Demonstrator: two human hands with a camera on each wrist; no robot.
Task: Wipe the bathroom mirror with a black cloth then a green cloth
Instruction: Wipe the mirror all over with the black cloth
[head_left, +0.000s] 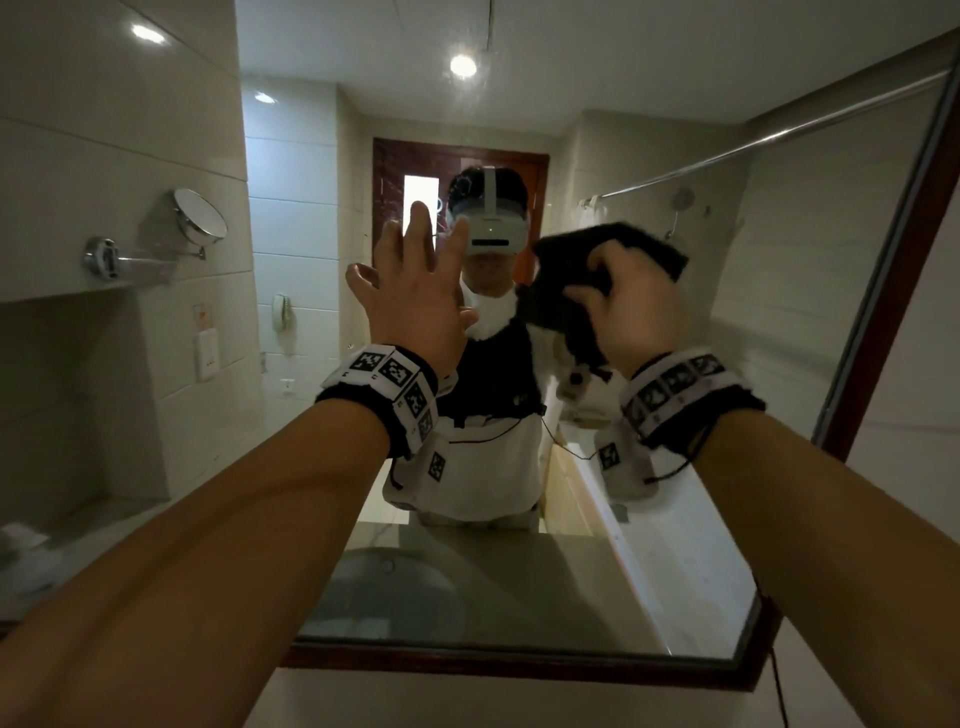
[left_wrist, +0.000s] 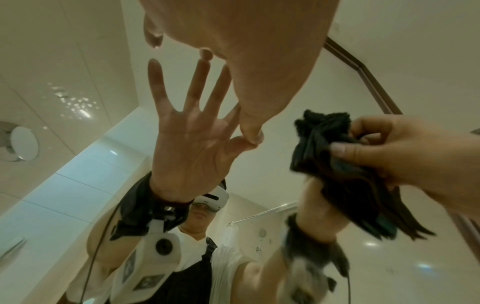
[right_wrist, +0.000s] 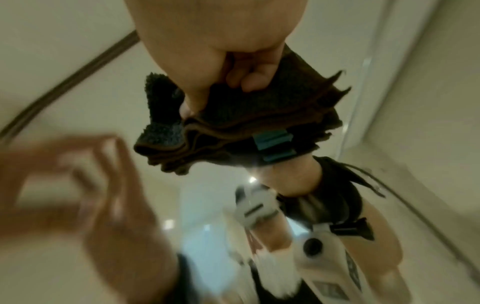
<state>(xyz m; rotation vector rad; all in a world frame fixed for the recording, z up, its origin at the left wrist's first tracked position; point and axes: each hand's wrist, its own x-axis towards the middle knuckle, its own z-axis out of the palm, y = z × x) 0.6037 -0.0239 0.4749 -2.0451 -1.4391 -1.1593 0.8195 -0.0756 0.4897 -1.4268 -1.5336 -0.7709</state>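
Right hand (head_left: 631, 306) bunched round the folded black cloth (head_left: 566, 291), grip closed on it, cloth pressed at or just off the mirror (head_left: 675, 519) at head height, likely for the 1st wipe; left hand (head_left: 415, 291) flat, fingers (head_left: 420, 228) spread wide, holding nothing, tips meeting their reflection, probably to steady against the glass; green cloth nowhere in view; basin reflected low in the mirror, contents impossible to tell.

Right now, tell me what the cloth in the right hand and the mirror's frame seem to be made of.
Black cloth: looks like terry or microfibre, matte, with fuzzy pile and soft stacked folds; the right hand grips it bunched. Mirror frame: probably dark reddish-brown wood or wood-look trim, smooth; grain is too dim to confirm.
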